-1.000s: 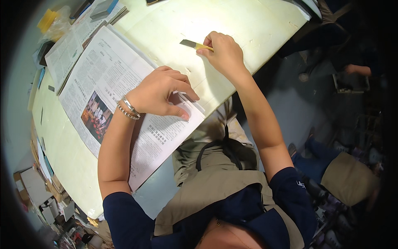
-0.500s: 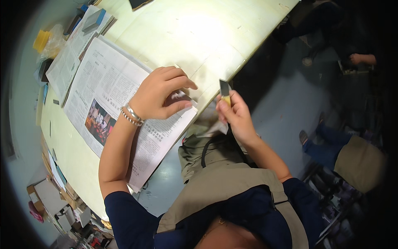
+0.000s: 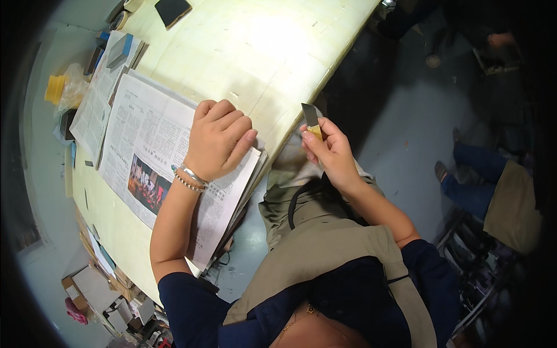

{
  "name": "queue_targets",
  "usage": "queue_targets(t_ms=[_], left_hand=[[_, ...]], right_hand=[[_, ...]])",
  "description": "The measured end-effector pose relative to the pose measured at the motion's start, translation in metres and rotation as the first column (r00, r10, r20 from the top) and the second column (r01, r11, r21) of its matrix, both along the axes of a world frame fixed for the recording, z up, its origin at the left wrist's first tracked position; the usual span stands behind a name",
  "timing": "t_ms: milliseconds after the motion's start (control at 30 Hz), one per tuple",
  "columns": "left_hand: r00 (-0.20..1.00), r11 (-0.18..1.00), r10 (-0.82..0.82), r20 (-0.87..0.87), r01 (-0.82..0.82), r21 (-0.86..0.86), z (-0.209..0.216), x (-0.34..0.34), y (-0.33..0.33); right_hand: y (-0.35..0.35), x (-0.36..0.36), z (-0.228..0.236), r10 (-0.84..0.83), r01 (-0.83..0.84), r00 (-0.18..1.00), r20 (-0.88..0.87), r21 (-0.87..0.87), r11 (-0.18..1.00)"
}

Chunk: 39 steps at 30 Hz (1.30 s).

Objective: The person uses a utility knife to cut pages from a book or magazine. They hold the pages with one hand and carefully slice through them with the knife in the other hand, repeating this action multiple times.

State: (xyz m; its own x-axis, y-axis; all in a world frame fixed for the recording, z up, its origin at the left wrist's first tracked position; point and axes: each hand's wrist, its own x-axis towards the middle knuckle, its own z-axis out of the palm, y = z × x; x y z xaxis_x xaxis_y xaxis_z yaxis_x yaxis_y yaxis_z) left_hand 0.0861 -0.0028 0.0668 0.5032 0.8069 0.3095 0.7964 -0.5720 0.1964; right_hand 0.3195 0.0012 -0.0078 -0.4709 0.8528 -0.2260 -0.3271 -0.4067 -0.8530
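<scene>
In my right hand (image 3: 336, 155), just past the table's edge, is a small knife blade (image 3: 310, 115) with a dark slanted tip and a yellow lower part. Thumb and fingers pinch the yellow part, and the tip points up and away from me. My left hand (image 3: 219, 139) is closed, its fingers curled, over the near corner of a stack of newspapers (image 3: 145, 107). Its palm side is hidden, so I cannot tell whether anything is in it. The top sheet carries a colour photo beside my left forearm.
A pale table (image 3: 249, 75) extends beyond the papers. A blue-topped block (image 3: 119, 51) rests on more newspaper at the far left. A black flat pad (image 3: 172, 11) lies near the top. Yellow containers (image 3: 55, 89) stand left. Another person's legs (image 3: 470, 174) show at right.
My left hand has curled from a loose, parted grip into a closed one. The blade in my right hand has turned slightly, its slanted tip showing more. The view has shifted somewhat.
</scene>
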Motion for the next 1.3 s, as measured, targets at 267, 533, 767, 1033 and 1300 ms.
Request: queue_targets(t_ms=[267,533,767,1033,1300], left_hand=[[0.989,0.992,-0.014,0.148,0.032,-0.122,-0.005,-0.009,0.003],[0.996,0.992,0.020,0.086,-0.009,-0.128,-0.008,-0.004,0.012],[0.998,0.995,0.001,0.070,0.006,-0.098,-0.007,-0.001,0.010],[0.993,0.993,0.042,0.114,-0.029,-0.111,-0.007,0.005,0.004],[0.993,0.981,0.076,0.090,-0.059,-0.185,-0.008,0.001,0.004]], right_hand=[[0.000,0.007,-0.010,-0.035,0.034,0.999,-0.031,-0.023,0.999],[0.000,0.013,-0.010,-0.045,0.045,0.999,-0.004,-0.014,0.999],[-0.002,0.010,-0.017,-0.044,0.045,0.999,0.003,-0.033,0.998],[-0.003,0.007,-0.020,-0.047,0.046,0.999,-0.007,-0.047,0.998],[-0.004,0.006,-0.022,-0.033,0.032,0.999,-0.021,-0.051,0.998]])
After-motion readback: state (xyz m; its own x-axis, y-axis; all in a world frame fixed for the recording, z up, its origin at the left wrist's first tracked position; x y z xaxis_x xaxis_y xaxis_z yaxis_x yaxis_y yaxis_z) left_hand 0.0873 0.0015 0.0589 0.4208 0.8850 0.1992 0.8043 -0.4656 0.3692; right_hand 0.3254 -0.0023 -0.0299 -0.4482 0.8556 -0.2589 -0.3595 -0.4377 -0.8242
